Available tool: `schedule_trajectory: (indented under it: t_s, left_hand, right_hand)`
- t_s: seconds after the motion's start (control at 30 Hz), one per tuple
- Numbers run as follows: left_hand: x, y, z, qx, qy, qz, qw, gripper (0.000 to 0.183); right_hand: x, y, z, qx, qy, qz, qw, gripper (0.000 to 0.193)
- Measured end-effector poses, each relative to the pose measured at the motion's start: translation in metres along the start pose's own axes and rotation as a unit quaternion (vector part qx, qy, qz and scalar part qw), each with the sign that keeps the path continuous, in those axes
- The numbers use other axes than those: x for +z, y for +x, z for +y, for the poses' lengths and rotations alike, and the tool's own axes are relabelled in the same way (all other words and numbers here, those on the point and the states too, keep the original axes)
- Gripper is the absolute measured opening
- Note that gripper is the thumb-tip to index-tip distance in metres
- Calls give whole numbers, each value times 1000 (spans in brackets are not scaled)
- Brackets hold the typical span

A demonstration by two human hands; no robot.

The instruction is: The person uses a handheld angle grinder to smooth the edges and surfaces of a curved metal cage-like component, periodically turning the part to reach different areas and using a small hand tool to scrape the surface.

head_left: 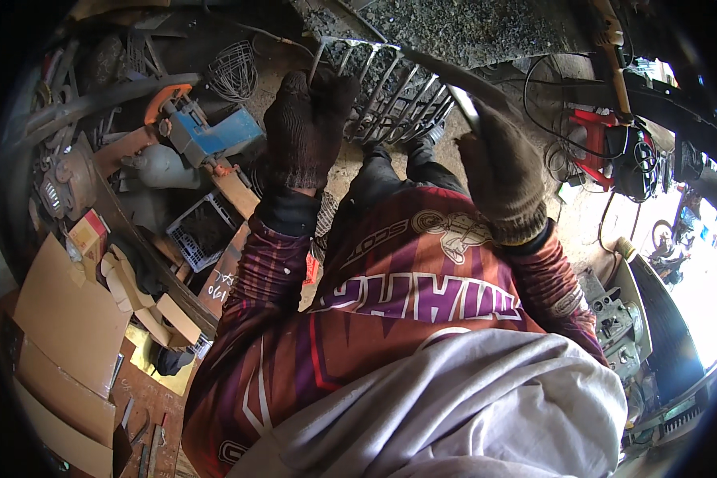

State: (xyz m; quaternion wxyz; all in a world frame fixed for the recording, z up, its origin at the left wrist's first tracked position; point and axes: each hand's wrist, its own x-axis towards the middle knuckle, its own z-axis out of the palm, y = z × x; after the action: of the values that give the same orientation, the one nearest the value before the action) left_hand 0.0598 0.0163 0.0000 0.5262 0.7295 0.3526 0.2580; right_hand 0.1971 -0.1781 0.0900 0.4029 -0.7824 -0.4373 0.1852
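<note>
Grey cloth (470, 414) bunches right under the camera, spread across my chest, and above it shows my maroon jersey (390, 295) with pale stripes and lettering. Both my forearms reach up and away from me in its patterned sleeves.

My left hand (304, 131) wears a dark knitted glove and is closed in a fist around the near left edge of a metal wire rack (390, 88), a frame of thin parallel bars standing tilted on the ground in front of me. My right hand (502, 179) wears a grey-brown knitted glove and is curled shut around a slim metal rod (454, 80) that runs up and to the left across the top of the rack. Whether the rod touches the rack, I cannot tell. My dark trouser legs (398, 171) show between the two hands, just below the rack.

On my left lie a blue power tool (207, 131), a round wire guard (233, 70), a small plastic crate (201, 231) and flattened cardboard pieces (68, 311). On my right, well apart from the rack, sits a red machine (593, 143) with black cables (558, 103) looping around it. Gravel ground (470, 28) lies beyond the rack.
</note>
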Motion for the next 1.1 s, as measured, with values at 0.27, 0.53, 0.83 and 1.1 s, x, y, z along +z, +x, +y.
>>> schedule_trajectory:
  t_s: [0.27,0.53,0.83,1.1]
  left_hand:
    - [-4,-3,27,-27,116,-14,993,20]
    - [-10,-1,66,59,237,-28,969,38]
    - [-10,4,77,68,256,-50,963,38]
    - [-10,6,72,66,218,-46,973,38]
  right_hand:
    - [-2,-8,10,33,-41,43,998,31]
    - [-7,-16,6,43,22,32,998,32]
    - [-5,-6,14,-16,-107,54,993,36]
    - [-3,-1,7,-61,-103,66,991,30]
